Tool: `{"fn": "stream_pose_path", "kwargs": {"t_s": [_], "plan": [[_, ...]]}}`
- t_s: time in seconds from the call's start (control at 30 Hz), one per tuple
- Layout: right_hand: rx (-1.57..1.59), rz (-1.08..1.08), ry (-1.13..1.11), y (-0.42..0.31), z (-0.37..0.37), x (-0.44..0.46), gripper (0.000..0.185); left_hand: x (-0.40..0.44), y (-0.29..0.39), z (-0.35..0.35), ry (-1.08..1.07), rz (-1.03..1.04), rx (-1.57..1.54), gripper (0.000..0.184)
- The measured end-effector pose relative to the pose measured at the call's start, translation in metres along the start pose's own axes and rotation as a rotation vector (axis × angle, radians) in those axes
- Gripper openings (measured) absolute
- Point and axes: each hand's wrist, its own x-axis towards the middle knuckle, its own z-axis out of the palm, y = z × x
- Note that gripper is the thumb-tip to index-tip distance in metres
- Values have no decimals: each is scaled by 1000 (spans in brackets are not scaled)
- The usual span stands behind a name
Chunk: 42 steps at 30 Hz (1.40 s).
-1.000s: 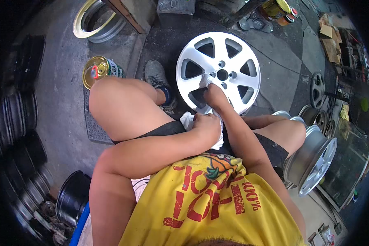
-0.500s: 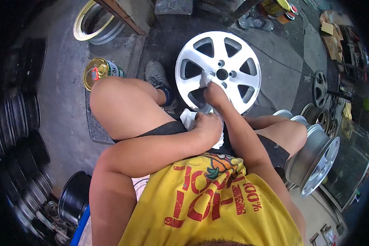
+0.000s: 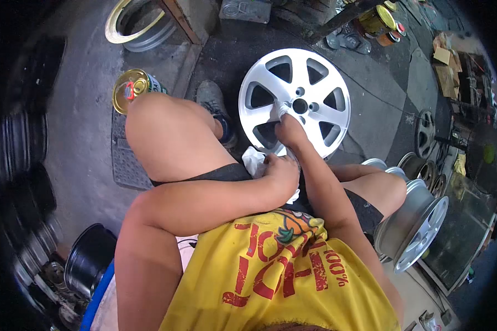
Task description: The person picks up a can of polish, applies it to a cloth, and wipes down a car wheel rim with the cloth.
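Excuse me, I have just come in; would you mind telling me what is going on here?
A seated person has a silver wheel in front of them, its spoked face towards them. The right hand holds white cloth against that face, just beside the centre hole. The left hand grips bunched white cloth over the lap. More silver wheels stand by the right leg.

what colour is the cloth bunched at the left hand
White: the cloth shows best in the head view.
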Motion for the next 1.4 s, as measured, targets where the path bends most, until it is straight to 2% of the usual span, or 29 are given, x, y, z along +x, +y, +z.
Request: {"fn": "stream_pose_path", "kwargs": {"t_s": [0.03, 0.1, 0.13, 0.23, 0.33, 0.4, 0.43, 0.53, 0.6, 0.73, 0.83, 0.93, 1.0, 1.03, 1.1, 1.2, 1.23, 1.27, 1.33, 1.37, 1.4], "plan": [[-7, -1, -7, 1, 0, 0, 40, 0, 0, -2, 2, -3, -10, 34], [-81, 161, -171, 0, -1, 2, 42, 1, -4, -6, -70, 29, -25, 33], [-86, 154, -173, 2, 3, 3, 42, 1, -4, -3, -65, 22, -27, 33], [-25, 5, 6, 1, 4, -1, 40, -1, 1, -1, -22, 14, 23, 32], [-67, -20, -51, -1, -1, 2, 39, -3, 0, -9, 36, 35, -10, 30], [-146, 142, -68, 12, 11, -11, 41, -7, 3, -11, -90, 104, -31, 28], [-68, 106, 50, 9, 12, -25, 42, -10, 3, -12, -88, 106, -34, 28], [-10, 85, 92, 5, -2, -28, 42, -20, 3, -17, 65, 108, -20, 28], [-66, 257, 13, 7, -7, -20, 44, -20, 1, -18, 72, 102, -4, 28], [-136, 263, -66, -1, -4, -10, 46, -15, 5, -14, 71, 36, 70, 28], [-82, 162, -60, -8, 4, 4, 46, -8, 7, -13, 3, -1, 93, 29], [14, -80, 174, -14, 6, 8, 47, -11, 3, -19, 42, 14, 182, 29], [-122, 245, -146, -29, -11, 0, 50, -14, 4, -21, 35, 33, 109, 30], [-120, 246, -140, -20, -7, -1, 50, -14, 3, -23, 27, 55, 37, 30], [-110, 54, -32, 0, 3, -5, 47, -16, 3, -27, 7, 73, 85, 31], [-136, 91, -58, 2, 2, 15, 45, -13, 6, -25, 4, 56, 164, 34], [-134, 200, -122, -3, -1, 17, 46, -12, 5, -23, 25, 29, 211, 35], [-123, 195, -114, -9, -5, 13, 46, -13, 4, -22, 24, 27, 225, 35], [-142, 183, -175, -24, -21, -4, 47, -16, 6, -24, -16, 107, 28, 37], [-143, 181, -169, -16, -19, -5, 47, -17, 9, -23, -11, 108, 33, 37], [-61, -17, 79, -11, -16, -4, 46, -19, 10, -26, 46, 105, 85, 36]]}}
